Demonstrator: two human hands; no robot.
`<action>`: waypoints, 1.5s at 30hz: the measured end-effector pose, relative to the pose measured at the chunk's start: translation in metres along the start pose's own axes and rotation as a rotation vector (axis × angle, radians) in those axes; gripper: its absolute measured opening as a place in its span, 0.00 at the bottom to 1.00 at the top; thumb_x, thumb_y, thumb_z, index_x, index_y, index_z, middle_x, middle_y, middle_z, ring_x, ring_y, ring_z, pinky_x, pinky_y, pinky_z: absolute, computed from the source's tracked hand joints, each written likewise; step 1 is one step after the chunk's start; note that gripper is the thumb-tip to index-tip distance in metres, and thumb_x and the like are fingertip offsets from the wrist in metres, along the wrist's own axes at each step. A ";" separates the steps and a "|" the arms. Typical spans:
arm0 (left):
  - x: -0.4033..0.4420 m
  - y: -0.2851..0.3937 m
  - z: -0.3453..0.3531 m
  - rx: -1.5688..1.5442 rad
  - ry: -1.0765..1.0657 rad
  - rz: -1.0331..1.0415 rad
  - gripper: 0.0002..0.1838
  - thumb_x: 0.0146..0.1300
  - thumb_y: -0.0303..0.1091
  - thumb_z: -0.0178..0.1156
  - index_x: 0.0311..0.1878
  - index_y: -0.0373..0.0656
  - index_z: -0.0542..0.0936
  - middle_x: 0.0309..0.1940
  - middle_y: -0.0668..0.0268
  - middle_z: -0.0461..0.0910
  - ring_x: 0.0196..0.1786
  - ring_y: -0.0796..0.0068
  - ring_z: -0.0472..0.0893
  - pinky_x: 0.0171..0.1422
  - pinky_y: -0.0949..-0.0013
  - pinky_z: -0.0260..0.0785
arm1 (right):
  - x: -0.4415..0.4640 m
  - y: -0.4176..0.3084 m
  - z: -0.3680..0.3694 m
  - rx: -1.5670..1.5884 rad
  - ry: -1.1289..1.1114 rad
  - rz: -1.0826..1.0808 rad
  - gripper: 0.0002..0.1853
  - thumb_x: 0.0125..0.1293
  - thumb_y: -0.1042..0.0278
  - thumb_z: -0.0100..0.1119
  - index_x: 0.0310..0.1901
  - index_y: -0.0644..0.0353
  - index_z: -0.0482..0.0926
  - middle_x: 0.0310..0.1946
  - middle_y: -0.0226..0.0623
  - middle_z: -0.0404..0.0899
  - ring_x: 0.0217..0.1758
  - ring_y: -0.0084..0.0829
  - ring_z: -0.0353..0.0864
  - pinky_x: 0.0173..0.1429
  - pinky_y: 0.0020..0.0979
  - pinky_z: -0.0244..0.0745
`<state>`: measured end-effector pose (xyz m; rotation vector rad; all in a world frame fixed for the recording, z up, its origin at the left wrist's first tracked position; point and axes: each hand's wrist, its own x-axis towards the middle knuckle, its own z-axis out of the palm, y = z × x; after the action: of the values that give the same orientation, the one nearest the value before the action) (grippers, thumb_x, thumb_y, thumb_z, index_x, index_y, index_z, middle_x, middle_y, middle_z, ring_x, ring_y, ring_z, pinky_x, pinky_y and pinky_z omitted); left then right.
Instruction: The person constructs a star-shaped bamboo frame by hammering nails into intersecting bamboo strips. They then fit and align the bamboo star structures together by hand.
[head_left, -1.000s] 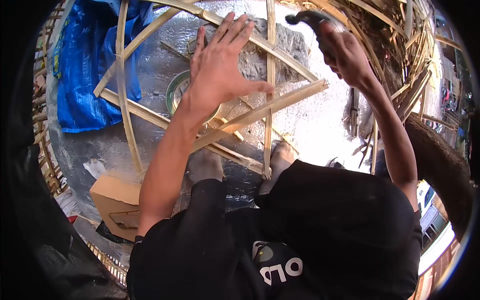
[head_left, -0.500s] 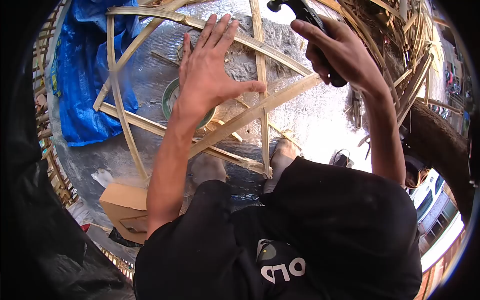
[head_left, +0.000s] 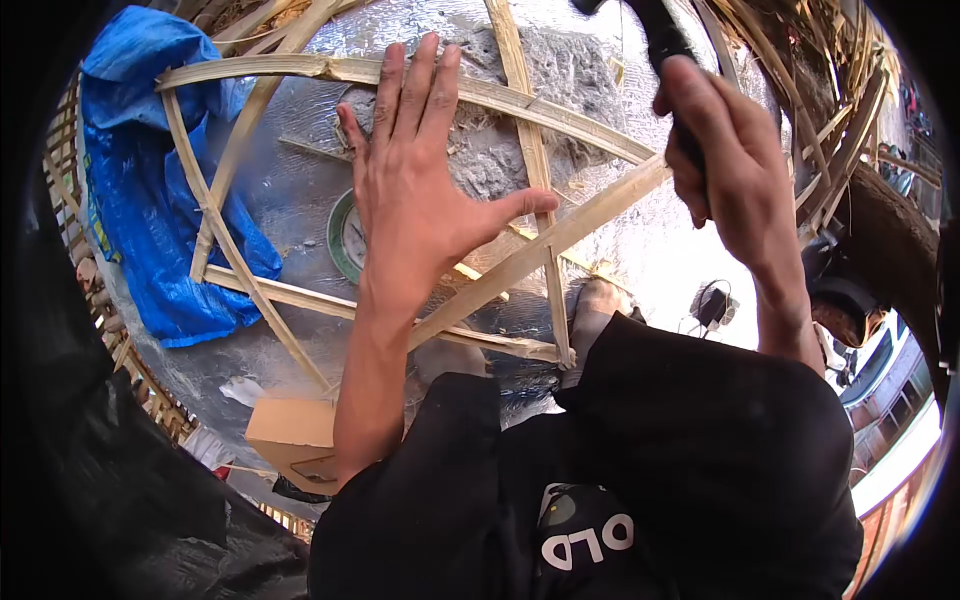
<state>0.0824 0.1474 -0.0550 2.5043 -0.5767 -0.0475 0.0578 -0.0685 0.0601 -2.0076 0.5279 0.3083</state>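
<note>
My left hand (head_left: 415, 195) is open with fingers spread above a frame of split wooden strips. Its fingertips overlap the curved far strip (head_left: 480, 95); whether they touch it I cannot tell. Near the thumb tip, an upright strip (head_left: 527, 140) and a diagonal strip (head_left: 600, 205) belong to the same frame. My right hand (head_left: 738, 165) is closed round the black handle of a hammer (head_left: 655, 25), raised at the upper right. The hammer's head is partly cut off by the view's top edge. Partly hidden behind my left wrist is a green-rimmed round dish (head_left: 338, 240).
A blue tarp (head_left: 165, 230) lies at the left and a cardboard box (head_left: 290, 440) at lower left. Split wood pieces (head_left: 840, 130) pile up at upper right beside a thick log (head_left: 890, 240). Grey rubble (head_left: 565, 85) covers part of the shiny floor sheet. My feet are by the frame's near corner.
The view has shifted, so the frame, tarp and box appear lower. My right hand and the hammer have moved right, and the hammer stands more upright. My left hand stays spread over the frame.
</note>
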 end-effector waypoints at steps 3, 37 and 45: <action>0.001 0.001 -0.003 0.005 -0.060 -0.007 0.74 0.26 0.77 0.75 0.79 0.51 0.60 0.81 0.66 0.54 0.84 0.61 0.46 0.82 0.31 0.35 | 0.000 0.025 0.010 0.029 0.059 -0.053 0.23 0.80 0.46 0.47 0.37 0.59 0.75 0.14 0.21 0.62 0.12 0.14 0.58 0.16 0.22 0.51; 0.002 0.000 -0.002 -0.057 -0.069 -0.004 0.73 0.25 0.70 0.81 0.79 0.51 0.61 0.81 0.65 0.54 0.84 0.53 0.45 0.81 0.31 0.33 | 0.010 0.020 -0.005 -0.180 -0.164 0.033 0.24 0.78 0.48 0.52 0.30 0.62 0.74 0.15 0.20 0.62 0.18 0.14 0.57 0.22 0.24 0.50; 0.005 0.001 -0.001 -0.083 -0.075 -0.019 0.74 0.25 0.70 0.81 0.79 0.51 0.60 0.81 0.64 0.54 0.84 0.52 0.44 0.82 0.34 0.37 | 0.018 0.027 -0.007 -0.425 -0.279 0.138 0.26 0.78 0.44 0.52 0.30 0.60 0.72 0.15 0.21 0.62 0.16 0.14 0.60 0.20 0.22 0.53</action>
<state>0.0867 0.1451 -0.0534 2.4356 -0.5700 -0.1702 0.0600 -0.0897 0.0346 -2.2855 0.4499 0.8303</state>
